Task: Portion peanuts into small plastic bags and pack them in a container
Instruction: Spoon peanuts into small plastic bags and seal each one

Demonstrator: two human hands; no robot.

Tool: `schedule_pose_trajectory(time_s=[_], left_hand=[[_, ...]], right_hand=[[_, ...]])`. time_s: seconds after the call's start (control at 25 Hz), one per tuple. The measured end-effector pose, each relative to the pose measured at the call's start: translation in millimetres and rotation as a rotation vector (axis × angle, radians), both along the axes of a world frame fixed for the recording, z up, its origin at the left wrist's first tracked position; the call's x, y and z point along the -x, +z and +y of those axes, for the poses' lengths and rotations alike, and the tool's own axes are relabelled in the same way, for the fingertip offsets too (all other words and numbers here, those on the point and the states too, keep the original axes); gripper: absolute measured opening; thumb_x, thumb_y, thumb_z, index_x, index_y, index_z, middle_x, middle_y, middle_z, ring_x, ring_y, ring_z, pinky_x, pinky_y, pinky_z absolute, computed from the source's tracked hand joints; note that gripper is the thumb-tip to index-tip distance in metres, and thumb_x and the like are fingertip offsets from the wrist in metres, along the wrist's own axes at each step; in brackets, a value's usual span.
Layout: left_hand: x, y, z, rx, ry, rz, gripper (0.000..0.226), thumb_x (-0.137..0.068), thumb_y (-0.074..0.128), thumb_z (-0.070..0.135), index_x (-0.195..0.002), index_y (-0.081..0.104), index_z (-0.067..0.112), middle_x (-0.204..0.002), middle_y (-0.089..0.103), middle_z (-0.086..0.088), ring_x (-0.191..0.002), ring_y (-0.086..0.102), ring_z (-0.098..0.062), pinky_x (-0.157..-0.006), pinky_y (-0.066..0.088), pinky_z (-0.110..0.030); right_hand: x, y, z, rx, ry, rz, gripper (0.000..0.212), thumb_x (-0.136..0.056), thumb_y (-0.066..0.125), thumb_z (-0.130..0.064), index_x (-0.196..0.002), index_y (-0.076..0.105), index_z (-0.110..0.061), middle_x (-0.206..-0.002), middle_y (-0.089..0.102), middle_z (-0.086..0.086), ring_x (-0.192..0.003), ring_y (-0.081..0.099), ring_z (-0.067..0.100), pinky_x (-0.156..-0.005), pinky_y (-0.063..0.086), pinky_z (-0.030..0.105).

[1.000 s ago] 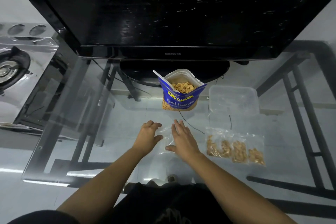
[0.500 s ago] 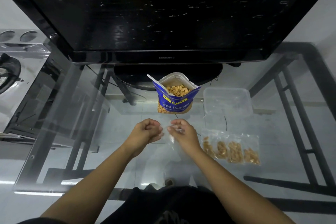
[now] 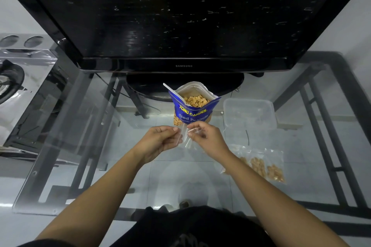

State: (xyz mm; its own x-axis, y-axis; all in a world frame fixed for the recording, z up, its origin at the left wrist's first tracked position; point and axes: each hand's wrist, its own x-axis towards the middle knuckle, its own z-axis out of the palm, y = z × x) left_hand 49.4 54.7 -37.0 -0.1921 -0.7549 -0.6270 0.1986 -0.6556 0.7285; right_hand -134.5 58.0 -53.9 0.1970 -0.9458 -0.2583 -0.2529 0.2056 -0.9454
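Observation:
An empty small clear plastic bag (image 3: 187, 139) hangs above the glass table between my hands. My left hand (image 3: 158, 141) pinches its left top edge and my right hand (image 3: 206, 138) pinches its right top edge. Just beyond them stands an open blue peanut pouch (image 3: 193, 109), full of peanuts, with a white spoon handle sticking out at its left. A clear plastic container (image 3: 250, 113) sits empty to the right of the pouch. Several filled small bags of peanuts (image 3: 261, 163) lie flat to the right of my right forearm.
The glass table (image 3: 80, 146) carries a large black television (image 3: 180, 16) on a round stand right behind the pouch. A steel gas stove (image 3: 18, 86) stands off the table's left side. Black metal frame bars show through the glass.
My hands went from lying flat on the bag on the table to pinching it and lifting it up toward the pouch. The camera view shifted slightly.

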Motion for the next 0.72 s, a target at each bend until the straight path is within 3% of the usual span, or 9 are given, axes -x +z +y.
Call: schedule_pose_trajectory(time_s=[0.28, 0.6, 0.72], left_hand=[[1, 4, 1, 0.023, -0.044, 0.054, 0.015, -0.09, 0.053, 0.005, -0.091, 0.067, 0.004, -0.077, 0.074, -0.008, -0.072, 0.072, -0.016, -0.066, 0.058, -0.021], [5, 13, -1, 0.041, -0.048, 0.136, 0.017, -0.091, 0.051, 0.003, -0.098, 0.066, 0.002, -0.081, 0.073, -0.008, -0.075, 0.071, -0.016, -0.068, 0.059, -0.022], [10, 19, -4, 0.106, -0.064, 0.044, 0.016, -0.087, 0.055, -0.002, -0.098, 0.065, 0.003, -0.078, 0.072, -0.005, -0.069, 0.07, -0.013, -0.063, 0.057, -0.02]], right_hand=[[3, 6, -2, 0.073, 0.008, 0.042, 0.022, -0.085, 0.067, -0.02, -0.106, 0.063, -0.015, -0.104, 0.063, -0.001, -0.086, 0.057, 0.003, -0.064, 0.048, 0.01], [9, 16, -5, 0.124, 0.01, 0.058, 0.018, -0.085, 0.066, -0.019, -0.103, 0.064, -0.017, -0.103, 0.066, 0.0, -0.093, 0.061, 0.009, -0.073, 0.05, 0.017], [10, 22, -6, 0.155, 0.007, 0.065, 0.016, -0.084, 0.068, -0.018, -0.1, 0.066, -0.019, -0.096, 0.067, 0.001, -0.087, 0.063, 0.011, -0.073, 0.051, 0.02]])
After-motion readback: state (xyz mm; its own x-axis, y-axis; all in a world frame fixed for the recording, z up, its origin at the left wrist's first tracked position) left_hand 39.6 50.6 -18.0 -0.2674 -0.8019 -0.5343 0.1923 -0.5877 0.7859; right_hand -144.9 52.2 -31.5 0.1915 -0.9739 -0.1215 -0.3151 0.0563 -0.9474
